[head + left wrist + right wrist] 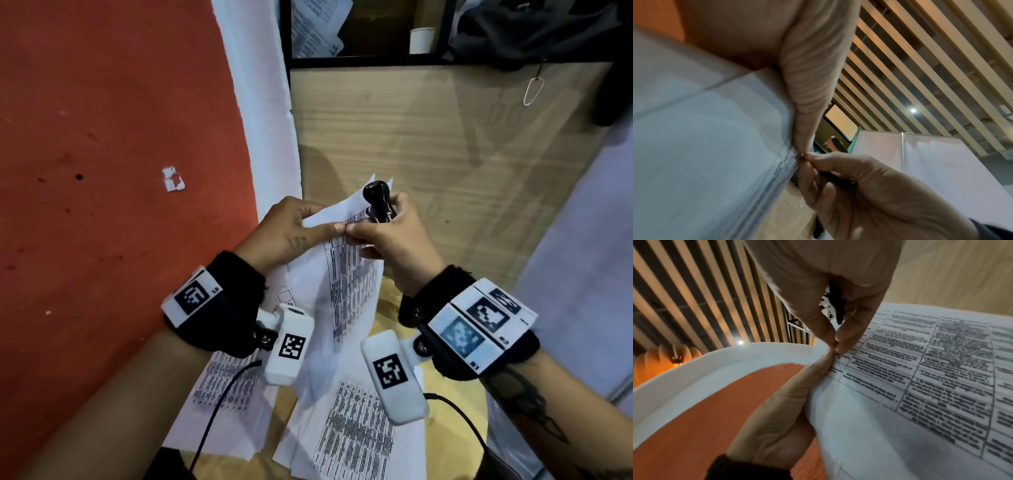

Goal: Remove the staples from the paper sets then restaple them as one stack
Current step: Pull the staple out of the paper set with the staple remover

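Observation:
My left hand (pixel 308 228) holds a printed paper set (pixel 346 284) up off the table, pinching its top edge between thumb and fingers. The left wrist view shows my left thumb (pixel 812 84) pressed on the sheet (pixel 705 146). My right hand (pixel 383 236) keeps a black staple remover (pixel 376 198) tucked in its curled fingers. Its thumb and forefinger (pixel 835 339) pinch the same edge right beside the left fingertip, on a small staple (pixel 801 154). Between the right fingers the remover (pixel 836 303) shows as a dark shape. Table text fills the page (pixel 931 378).
More printed sheets lie on the wooden table (pixel 445 154) under my wrists, one set at the left (pixel 226 387) and one lower middle (pixel 352 438). A red wall (pixel 102 154) runs along the left. At the back are a white cup (pixel 421 39) and a hanging wire clip (pixel 532 90).

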A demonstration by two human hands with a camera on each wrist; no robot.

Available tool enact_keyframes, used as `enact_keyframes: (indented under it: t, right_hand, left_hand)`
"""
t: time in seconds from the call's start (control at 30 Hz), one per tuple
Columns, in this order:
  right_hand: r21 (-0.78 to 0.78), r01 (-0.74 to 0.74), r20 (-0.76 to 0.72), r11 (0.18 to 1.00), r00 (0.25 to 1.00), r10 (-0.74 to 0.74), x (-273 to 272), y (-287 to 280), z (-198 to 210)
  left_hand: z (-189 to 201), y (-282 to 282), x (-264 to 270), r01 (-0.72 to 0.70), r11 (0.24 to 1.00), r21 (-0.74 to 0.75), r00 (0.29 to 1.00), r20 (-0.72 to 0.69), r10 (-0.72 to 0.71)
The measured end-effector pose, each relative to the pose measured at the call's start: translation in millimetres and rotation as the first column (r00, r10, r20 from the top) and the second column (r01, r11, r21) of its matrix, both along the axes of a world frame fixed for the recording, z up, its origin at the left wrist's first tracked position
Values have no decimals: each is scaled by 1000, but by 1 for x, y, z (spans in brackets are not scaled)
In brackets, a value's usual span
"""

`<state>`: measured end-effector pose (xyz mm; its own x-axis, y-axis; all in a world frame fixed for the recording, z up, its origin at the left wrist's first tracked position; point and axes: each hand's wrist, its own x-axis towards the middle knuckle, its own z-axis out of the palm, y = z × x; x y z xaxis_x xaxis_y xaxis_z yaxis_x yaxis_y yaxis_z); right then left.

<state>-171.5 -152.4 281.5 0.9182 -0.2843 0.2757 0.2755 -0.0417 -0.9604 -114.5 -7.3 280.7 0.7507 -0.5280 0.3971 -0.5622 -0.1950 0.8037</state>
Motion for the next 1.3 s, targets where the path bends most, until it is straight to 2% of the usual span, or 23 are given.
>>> enact_keyframes:
  t: [0.1,0.23,0.33,0.4,0.47,0.53,0.67,0.77,0.87,0.9,0.97,1.07,1.17,1.3]
  right_hand:
    - [-109,123,131,986,985,-108,6,2,-4]
    - [-331,348,342,877,911,-232,0,10,-8]
    - [-400,402,420,824,879,-225,-5,11,-12]
    - [-405,362,390,840,899,-200,-3,8,-15]
    - [-408,316,369,857,915,-161,0,5,-17]
    - [-469,326,400,821,907,-131,2,2,-18]
    - [-592,448,589,670,808,-20,0,3,-23]
    - [-581,536,686,613,727,14,4,2,-27]
    - [-576,576,719,580,695,24,7,1,-33]
    - [-575,568,714,589,699,23,6,1,-34]
    - [-517,541,683,664,728,-61,3,-4,-32]
    - [-406,473,504,782,830,-240,1,-21,-33]
    - [-505,387,269,772,920,-285,1,-40,-49]
    - [-639,270,35,721,945,-324,8,-57,-71]
  left_hand:
    - [-2,-6,1,-50,994,-92,998,-37,47]
    - [-2,-13,1,-229,970,-83,964,120,238]
    - [0,-16,-1,-304,952,-44,922,235,306]
    - [-1,-17,0,-316,948,-22,915,255,311]
    - [-2,-18,1,-306,952,-27,926,222,304]
    - [-4,-19,4,-295,954,-45,937,181,298]
    - [-7,-22,9,-242,962,-129,967,48,250]
    - [-6,-25,5,-206,966,-156,979,-42,202]
    - [-6,-23,7,-254,952,-173,965,-115,236]
    - [-6,-19,6,-269,947,-173,960,-129,249]
    - [-7,-10,9,-270,950,-159,961,-109,255]
    - [-6,1,13,-259,959,-117,966,-53,255]
    - [-2,7,16,-256,966,-21,966,36,257]
    - [2,10,16,-242,967,77,965,127,231]
